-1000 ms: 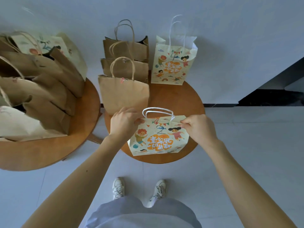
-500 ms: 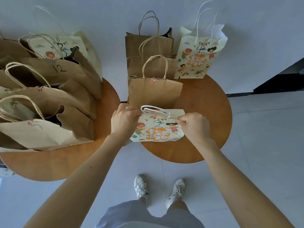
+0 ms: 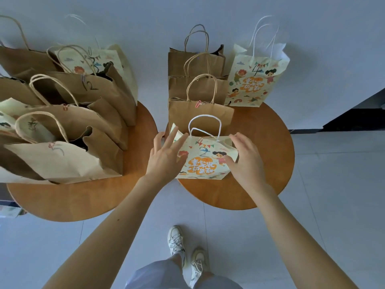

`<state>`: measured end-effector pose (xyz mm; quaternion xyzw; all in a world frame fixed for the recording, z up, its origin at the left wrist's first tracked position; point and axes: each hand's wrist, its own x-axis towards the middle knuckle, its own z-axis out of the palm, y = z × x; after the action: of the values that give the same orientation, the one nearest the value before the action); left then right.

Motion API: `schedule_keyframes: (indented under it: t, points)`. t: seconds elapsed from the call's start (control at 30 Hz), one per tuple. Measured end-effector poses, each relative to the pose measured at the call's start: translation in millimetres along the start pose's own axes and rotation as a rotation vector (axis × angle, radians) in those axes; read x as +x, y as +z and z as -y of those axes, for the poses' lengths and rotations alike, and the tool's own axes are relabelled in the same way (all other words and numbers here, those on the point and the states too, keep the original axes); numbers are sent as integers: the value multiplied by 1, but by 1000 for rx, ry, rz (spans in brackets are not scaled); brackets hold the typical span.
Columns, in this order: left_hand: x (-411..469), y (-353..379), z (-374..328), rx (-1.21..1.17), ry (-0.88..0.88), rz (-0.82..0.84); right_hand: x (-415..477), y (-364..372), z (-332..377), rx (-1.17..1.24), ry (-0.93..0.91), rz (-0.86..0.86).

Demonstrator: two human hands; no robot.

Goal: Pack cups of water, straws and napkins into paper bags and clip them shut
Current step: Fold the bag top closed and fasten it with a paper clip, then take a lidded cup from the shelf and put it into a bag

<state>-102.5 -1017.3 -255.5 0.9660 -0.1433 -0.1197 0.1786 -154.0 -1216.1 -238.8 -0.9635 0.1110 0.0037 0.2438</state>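
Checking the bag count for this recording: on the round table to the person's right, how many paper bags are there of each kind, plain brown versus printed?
On the right table:
brown paper bags: 3
printed paper bags: 2
Total: 5

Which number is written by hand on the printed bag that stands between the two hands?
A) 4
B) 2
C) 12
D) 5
B: the printed bag between the left hand and the right hand bears a handwritten 2 above its orange lettering. The 4 is on the far printed bag at the back of the table.
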Motion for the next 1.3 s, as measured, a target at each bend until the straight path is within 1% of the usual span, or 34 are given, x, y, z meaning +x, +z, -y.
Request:
schedule_keyframes:
  t: [0.1,0.13,0.17,0.3,0.4,0.57,0.7,0.73,0.83,0.93,1.03,1.13,1.3]
  points:
    - [-25,-11,2,23,-31,-68,-21,-14,10,88,-60,-165]
    - [-36,-15,3,25,-33,-97,-28,-17,16,121,-108,-178]
    - [-48,-20,4,16,-49,-121,-34,-19,23,149,-160,-148]
    - [-97,-51,18,-6,-144,-213,-49,-12,69,141,-329,116]
    - [-139,-75,49,-24,-204,-302,-59,3,115,150,-445,198]
    - [-214,-113,132,-68,-355,-455,-78,46,216,120,-641,330]
    - [-288,-144,218,-67,-491,-562,-104,96,332,105,-861,442]
    - [-307,-155,242,-50,-520,-584,-113,109,365,110,-913,449]
    - [-360,-190,309,-11,-594,-640,-145,142,460,144,-992,484]
    - [-402,-230,367,26,-661,-711,-171,169,548,210,-1103,464]
    - [-428,-259,418,17,-730,-753,-189,190,617,242,-1143,458]
    - [-443,-279,470,4,-779,-758,-194,219,674,229,-1177,484]
    - [-443,-319,563,-13,-795,-800,-184,272,765,201,-1232,506]
